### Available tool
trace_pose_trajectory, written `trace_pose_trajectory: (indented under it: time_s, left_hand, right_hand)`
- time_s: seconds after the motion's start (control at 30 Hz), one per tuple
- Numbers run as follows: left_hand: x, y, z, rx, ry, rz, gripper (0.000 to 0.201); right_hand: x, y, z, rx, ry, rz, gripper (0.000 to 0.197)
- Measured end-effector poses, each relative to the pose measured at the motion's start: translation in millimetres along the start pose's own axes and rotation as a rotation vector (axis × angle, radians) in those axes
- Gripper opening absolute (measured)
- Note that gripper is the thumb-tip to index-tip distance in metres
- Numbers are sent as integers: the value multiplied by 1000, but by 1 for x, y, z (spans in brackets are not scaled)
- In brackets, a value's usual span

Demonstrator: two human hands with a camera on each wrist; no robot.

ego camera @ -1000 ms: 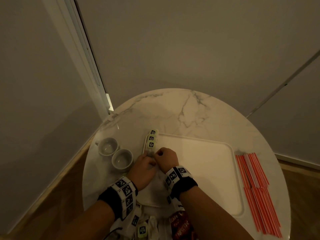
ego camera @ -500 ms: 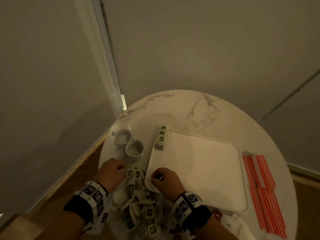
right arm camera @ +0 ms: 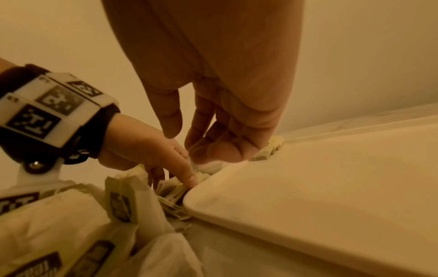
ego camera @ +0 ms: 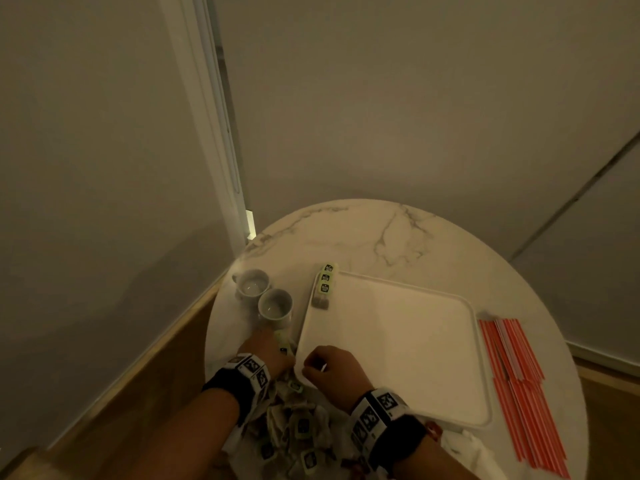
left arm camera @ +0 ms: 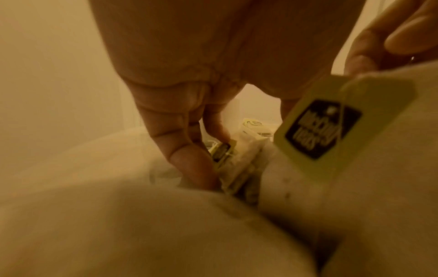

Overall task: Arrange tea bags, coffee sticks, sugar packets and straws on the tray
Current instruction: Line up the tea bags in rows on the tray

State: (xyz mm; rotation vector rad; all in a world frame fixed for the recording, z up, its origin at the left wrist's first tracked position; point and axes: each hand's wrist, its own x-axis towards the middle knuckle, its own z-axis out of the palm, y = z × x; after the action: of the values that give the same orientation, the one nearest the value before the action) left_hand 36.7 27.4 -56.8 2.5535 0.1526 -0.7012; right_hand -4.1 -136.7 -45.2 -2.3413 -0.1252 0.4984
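Note:
A white tray (ego camera: 398, 344) lies on the round marble table. Three tea bags (ego camera: 324, 285) with green tags are lined up at its far left corner. A loose pile of tea bags (ego camera: 300, 427) lies at the table's near edge. My left hand (ego camera: 268, 348) reaches into tea bags beside the tray's left rim, and its thumb and finger pinch a tea bag's tag (left arm camera: 222, 152). My right hand (ego camera: 329, 370) hovers over the tray's near left corner (right arm camera: 213, 189) with curled fingers (right arm camera: 201, 148) above a white tea bag; a grip is not clear. Red straws (ego camera: 516, 379) lie right of the tray.
Two small grey cups (ego camera: 251, 285) (ego camera: 276, 306) stand left of the tray, just beyond my left hand. A dark red packet (ego camera: 433, 429) peeks out by my right wrist. The table sits in a corner, with walls close behind and to the left.
Both hands have left the row of tea bags at the tray's far corner and come back to the pile. My left hand has since moved in beside the tray's left rim.

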Motion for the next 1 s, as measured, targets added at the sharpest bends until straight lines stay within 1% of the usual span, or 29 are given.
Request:
trace_pose_trajectory:
  time_s: [0.03, 0.07, 0.13, 0.17, 0.27, 0.3, 0.37, 0.4, 0.43, 0.47, 0.53, 0.6, 0.63, 0.67, 0.73, 0.77, 0.83, 0.93, 1.0]
  left_hand:
    - [0, 2, 0, 24, -16, 7, 18]
    - [-3, 4, -2, 65, 8, 20, 22]
    - [-3, 3, 0, 91, 40, -30, 41]
    - [-3, 3, 1, 120, 29, -29, 45]
    - [-6, 3, -3, 55, -7, 61, 33]
    - [-8, 3, -4, 41, -24, 59, 31]
    - [-11, 4, -5, 116, -29, 61, 23]
    - [-11, 2, -4, 125, -9, 61, 18]
    - [-13, 1, -6, 87, 2, 40, 16]
    - [-13, -1, -6, 61, -15, 36, 15]
    - [-15, -2, -8, 47, -20, 43, 21]
    - [-19, 4, -14, 33, 4, 53, 16]
    - [-20, 5, -16, 16, 27, 56, 17]
    - [-22, 9, -19, 2, 65, 55, 25]
    - [-29, 16, -23, -40, 134, 77, 33]
    - [-31, 19, -25, -94, 170, 99, 33]
    - [-32, 24, -26, -224, 198, 156, 30]
    - [-36, 35, -29, -401, 168, 243, 18]
    - [-39, 43, -31, -510, 158, 285, 12]
  right_hand:
    - [-1, 1, -1, 0, 4, 5, 23]
    - [-2, 3, -3, 3, 7, 9, 23]
    - [-4, 5, -4, 16, 11, 14, 23]
    - [-4, 5, -4, 25, 12, 17, 23]
    - [-3, 4, -2, 50, 0, 32, 23]
    - [-3, 3, -1, 49, -11, 36, 23]
    - [-2, 1, 2, 46, -28, 42, 23]
    - [-2, -1, 3, 45, -35, 42, 23]
    - [-2, -3, 4, 42, -43, 43, 24]
    - [-1, -4, 5, 41, -53, 47, 24]
    - [-1, -6, 5, 47, -69, 56, 23]
    - [-1, -6, 3, 66, -63, 61, 22]
    - [0, -6, 1, 98, -52, 63, 21]
    - [0, -7, 0, 162, -44, 72, 18]
    - [1, -10, -5, 384, -44, 125, 16]
    - [1, -13, -8, 508, -49, 154, 17]
    - [2, -18, -15, 698, -48, 177, 19]
    - [2, -23, -25, 871, -30, 166, 17]
    - [3, -23, -32, 933, 6, 164, 16]
